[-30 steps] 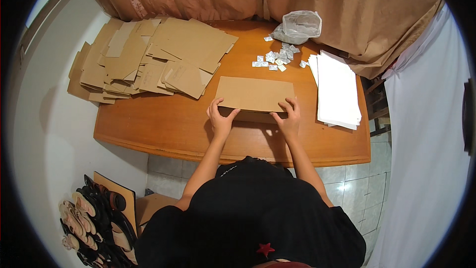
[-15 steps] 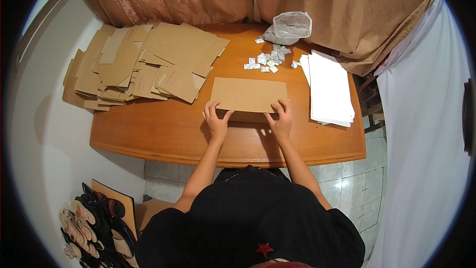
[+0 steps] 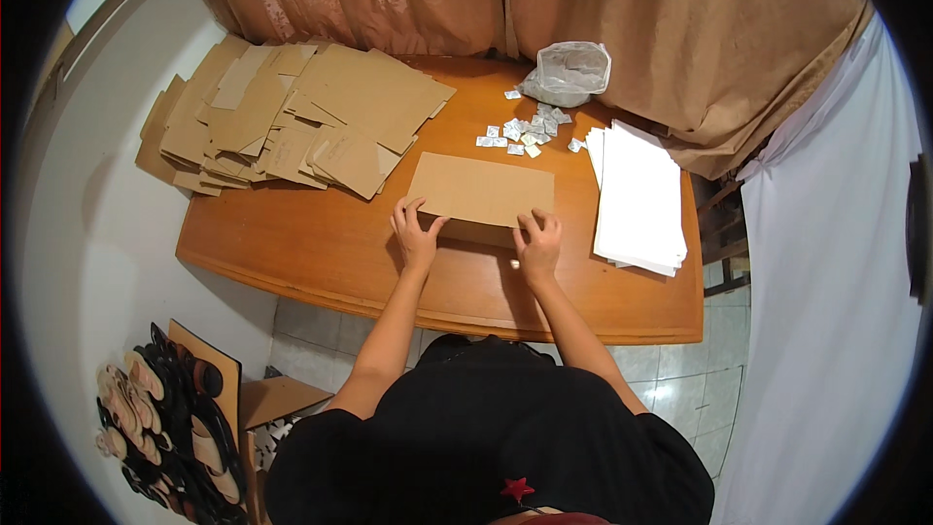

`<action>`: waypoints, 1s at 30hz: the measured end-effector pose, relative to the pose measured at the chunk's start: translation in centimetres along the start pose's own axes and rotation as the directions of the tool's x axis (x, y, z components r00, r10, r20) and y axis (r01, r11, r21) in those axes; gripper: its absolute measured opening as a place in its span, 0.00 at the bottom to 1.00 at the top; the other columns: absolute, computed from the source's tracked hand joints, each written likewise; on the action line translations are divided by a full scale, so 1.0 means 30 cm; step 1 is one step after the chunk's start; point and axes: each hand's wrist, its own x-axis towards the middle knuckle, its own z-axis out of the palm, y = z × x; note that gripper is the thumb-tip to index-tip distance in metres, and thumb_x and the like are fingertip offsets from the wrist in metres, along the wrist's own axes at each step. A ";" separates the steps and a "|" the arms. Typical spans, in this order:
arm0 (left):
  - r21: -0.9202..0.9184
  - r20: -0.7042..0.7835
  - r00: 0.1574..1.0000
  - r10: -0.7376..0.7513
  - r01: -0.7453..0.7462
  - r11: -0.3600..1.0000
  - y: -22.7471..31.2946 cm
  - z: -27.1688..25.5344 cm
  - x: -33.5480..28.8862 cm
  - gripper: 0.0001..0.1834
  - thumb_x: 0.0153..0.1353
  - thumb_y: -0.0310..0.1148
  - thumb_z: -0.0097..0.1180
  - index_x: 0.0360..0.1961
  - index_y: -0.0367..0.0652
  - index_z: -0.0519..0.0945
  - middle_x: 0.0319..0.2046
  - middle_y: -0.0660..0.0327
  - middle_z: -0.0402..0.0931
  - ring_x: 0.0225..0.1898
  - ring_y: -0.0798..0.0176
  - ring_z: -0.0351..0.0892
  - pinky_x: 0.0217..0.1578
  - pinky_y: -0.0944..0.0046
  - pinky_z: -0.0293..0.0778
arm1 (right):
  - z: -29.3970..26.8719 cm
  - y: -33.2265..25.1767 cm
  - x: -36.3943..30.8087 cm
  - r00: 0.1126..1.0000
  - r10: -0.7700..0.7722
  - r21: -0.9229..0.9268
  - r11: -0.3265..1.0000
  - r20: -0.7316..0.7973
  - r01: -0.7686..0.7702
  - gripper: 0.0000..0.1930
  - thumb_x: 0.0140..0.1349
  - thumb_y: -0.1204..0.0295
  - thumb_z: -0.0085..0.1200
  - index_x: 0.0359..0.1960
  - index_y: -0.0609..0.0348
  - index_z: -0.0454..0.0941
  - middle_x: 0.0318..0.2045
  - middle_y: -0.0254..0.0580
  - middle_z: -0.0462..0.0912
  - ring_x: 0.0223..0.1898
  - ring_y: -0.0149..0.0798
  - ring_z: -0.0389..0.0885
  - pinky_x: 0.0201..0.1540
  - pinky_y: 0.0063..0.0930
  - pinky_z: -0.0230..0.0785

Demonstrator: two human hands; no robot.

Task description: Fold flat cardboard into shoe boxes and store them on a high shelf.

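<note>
A closed brown cardboard box lies on the wooden table in front of me, its plain top facing up and its darker near side partly in shadow. My left hand is at the near left corner, with fingers over the top edge and thumb against the front side. At the near right corner, my right hand has its bent fingers on the edge. Its palm side is hidden.
Flattened cardboard pieces are heaped at the left. Beyond the box, small white packets lie scattered by a clear plastic bag. White paper sheets are stacked at the right of the wooden table. Shoes stand low at left.
The whole view has tilted a little, so the table appears turned. Both hands remain at the box's near corners; the right hand's fingers have drawn in and sit slightly lower along the edge.
</note>
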 end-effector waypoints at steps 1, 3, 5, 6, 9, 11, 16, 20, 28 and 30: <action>0.022 -0.009 1.000 0.013 -0.013 1.000 -0.005 0.000 -0.009 0.28 0.45 0.38 0.66 0.47 0.44 0.69 0.51 0.51 0.61 0.55 0.45 0.57 0.54 0.50 0.56 | -0.008 -0.004 0.006 1.000 -0.011 0.006 1.000 0.005 0.011 0.14 0.44 0.73 0.61 0.36 0.55 0.78 0.42 0.47 0.73 0.47 0.53 0.67 0.52 0.43 0.61; 0.016 0.000 1.000 -0.004 0.004 1.000 -0.016 0.004 -0.011 0.29 0.46 0.40 0.65 0.48 0.44 0.69 0.53 0.50 0.58 0.56 0.45 0.56 0.54 0.50 0.56 | -0.027 -0.011 0.013 0.998 -0.012 0.015 1.000 0.061 0.011 0.13 0.45 0.71 0.61 0.35 0.55 0.78 0.42 0.47 0.73 0.47 0.53 0.66 0.52 0.45 0.60; 0.013 0.013 1.000 -0.019 0.019 1.000 0.001 0.010 -0.033 0.29 0.46 0.41 0.65 0.49 0.45 0.69 0.55 0.49 0.56 0.57 0.44 0.55 0.55 0.50 0.55 | -0.043 0.009 0.004 0.995 -0.027 0.017 1.000 0.099 0.025 0.14 0.45 0.69 0.60 0.37 0.54 0.78 0.42 0.48 0.73 0.48 0.54 0.65 0.54 0.46 0.57; 0.040 0.032 0.997 -0.068 0.067 0.997 0.013 0.018 -0.052 0.33 0.46 0.44 0.64 0.53 0.47 0.66 0.59 0.47 0.50 0.59 0.42 0.51 0.56 0.47 0.53 | -0.049 0.025 -0.010 0.989 -0.090 -0.008 0.996 0.118 0.092 0.16 0.46 0.67 0.60 0.39 0.53 0.77 0.43 0.48 0.72 0.51 0.56 0.63 0.56 0.49 0.55; 0.035 0.042 0.971 -0.236 0.235 0.971 0.060 0.046 -0.103 0.42 0.47 0.49 0.62 0.61 0.50 0.58 0.63 0.43 0.39 0.62 0.39 0.43 0.59 0.42 0.47 | -0.084 0.032 -0.049 0.972 -0.172 -0.017 0.984 0.159 0.177 0.19 0.47 0.64 0.58 0.43 0.51 0.76 0.46 0.49 0.71 0.56 0.61 0.57 0.58 0.57 0.47; -0.003 0.035 0.934 -0.355 0.355 0.935 0.084 0.074 -0.145 0.46 0.47 0.51 0.61 0.64 0.50 0.53 0.64 0.40 0.35 0.64 0.37 0.39 0.60 0.40 0.43 | -0.120 0.028 -0.089 0.963 -0.193 -0.002 0.980 0.186 0.197 0.21 0.47 0.62 0.57 0.45 0.50 0.75 0.48 0.48 0.71 0.59 0.63 0.53 0.59 0.62 0.42; -0.125 0.042 0.816 -0.577 0.577 0.807 0.125 0.073 -0.206 0.47 0.49 0.51 0.60 0.63 0.38 0.51 0.63 0.41 0.41 0.63 0.43 0.45 0.60 0.49 0.49 | -0.198 0.043 -0.186 0.842 -0.421 0.194 0.906 0.337 0.376 0.22 0.47 0.57 0.57 0.46 0.46 0.75 0.50 0.42 0.70 0.62 0.59 0.50 0.57 0.70 0.32; -0.093 0.029 0.762 -0.647 0.647 0.757 0.122 0.002 -0.235 0.39 0.50 0.49 0.60 0.57 0.35 0.61 0.56 0.44 0.59 0.57 0.47 0.61 0.55 0.55 0.60 | -0.216 0.074 -0.168 0.857 -0.399 0.238 0.912 0.325 0.335 0.23 0.47 0.59 0.58 0.47 0.51 0.74 0.49 0.45 0.70 0.62 0.57 0.52 0.60 0.63 0.37; -0.244 0.391 0.723 -0.569 0.678 0.693 0.062 -0.043 -0.416 0.41 0.54 0.47 0.57 0.59 0.28 0.56 0.55 0.44 0.63 0.57 0.53 0.63 0.55 0.61 0.61 | -0.044 0.211 -0.139 0.746 -0.026 0.518 0.736 0.665 -0.436 0.29 0.50 0.64 0.60 0.53 0.63 0.67 0.44 0.51 0.67 0.46 0.45 0.69 0.50 0.34 0.62; -0.338 0.507 0.716 -0.480 0.678 0.653 0.160 -0.077 -0.442 0.43 0.54 0.46 0.57 0.63 0.34 0.50 0.59 0.48 0.59 0.60 0.55 0.58 0.58 0.61 0.57 | -0.034 0.187 -0.157 0.748 -0.022 0.484 0.775 0.663 -0.406 0.30 0.51 0.65 0.60 0.56 0.59 0.66 0.42 0.49 0.66 0.46 0.44 0.68 0.50 0.33 0.62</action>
